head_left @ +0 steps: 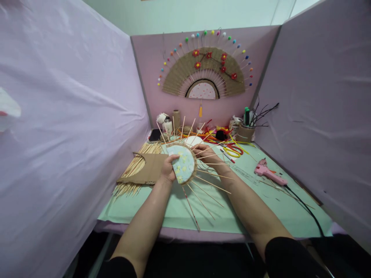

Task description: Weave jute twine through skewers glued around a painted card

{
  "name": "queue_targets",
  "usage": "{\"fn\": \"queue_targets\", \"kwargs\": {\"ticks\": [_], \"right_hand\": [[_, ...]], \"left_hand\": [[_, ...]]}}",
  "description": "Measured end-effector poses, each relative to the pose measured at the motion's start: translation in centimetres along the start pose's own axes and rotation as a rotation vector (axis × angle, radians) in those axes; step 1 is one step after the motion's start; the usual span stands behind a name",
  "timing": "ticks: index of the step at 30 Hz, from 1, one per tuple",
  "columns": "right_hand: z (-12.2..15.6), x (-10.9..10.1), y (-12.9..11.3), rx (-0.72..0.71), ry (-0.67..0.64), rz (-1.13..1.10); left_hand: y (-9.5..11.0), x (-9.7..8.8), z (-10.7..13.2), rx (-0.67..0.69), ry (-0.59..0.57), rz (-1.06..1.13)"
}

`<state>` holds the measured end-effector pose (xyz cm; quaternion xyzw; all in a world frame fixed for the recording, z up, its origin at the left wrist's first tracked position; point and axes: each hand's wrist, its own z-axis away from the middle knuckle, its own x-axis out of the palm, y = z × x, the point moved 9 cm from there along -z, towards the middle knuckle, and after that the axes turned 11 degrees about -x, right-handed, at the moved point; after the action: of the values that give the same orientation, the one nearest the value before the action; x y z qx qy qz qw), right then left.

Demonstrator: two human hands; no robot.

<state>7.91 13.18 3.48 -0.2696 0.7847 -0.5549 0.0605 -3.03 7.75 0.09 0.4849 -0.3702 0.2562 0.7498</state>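
Observation:
A half-round fan base (184, 164), pale blue with yellow patches and a brown corded rim, is tilted above the table. Thin bamboo sticks (214, 184) radiate from its curved edge; one of them (190, 208) carries reddish marks. My left hand (169, 166) is closed on the base's straight side, thumb across the front face. At the upper right of the rim, my right hand (204, 151) has its fingers pinched around a bamboo stick where it meets the edge. The exact fingertip contact is partly hidden by the sticks.
Cardboard (155, 164) lies over a pile of bamboo sticks (127, 189) at left. A pink glue gun (269, 172) with black cord rests at right. Behind are yellow-handled scissors (232, 150), a white disc (194, 141) and a pen holder (245, 133). A finished fan (179, 79) hangs behind.

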Motion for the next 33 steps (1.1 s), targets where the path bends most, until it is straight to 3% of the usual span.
{"fn": "queue_targets", "kwargs": {"ticks": [8,16,22,26,30,33], "right_hand": [[0.3,-0.2,-0.6,0.019,-0.058,-0.051],[0.6,-1.3,-0.9,0.085,-0.187,-0.131],[0.4,-7.3,-2.6,-0.034,0.014,-0.247],[0.7,-10.9,-4.6,-0.145,0.216,-0.131],[1.2,-11.6,-6.4,-0.202,0.286,0.066],[1.3,-11.0,-7.3,-0.253,0.265,0.047]], "left_hand": [[0.4,1.7,1.0,0.066,-0.119,-0.076],[0.6,1.1,1.2,0.051,0.016,-0.046],[0.7,0.8,1.2,0.054,0.045,-0.044],[0.1,0.5,0.9,-0.002,0.061,-0.085],[-0.6,0.8,0.6,-0.062,0.026,-0.115],[-0.8,0.9,0.6,-0.072,0.011,-0.101]]}}
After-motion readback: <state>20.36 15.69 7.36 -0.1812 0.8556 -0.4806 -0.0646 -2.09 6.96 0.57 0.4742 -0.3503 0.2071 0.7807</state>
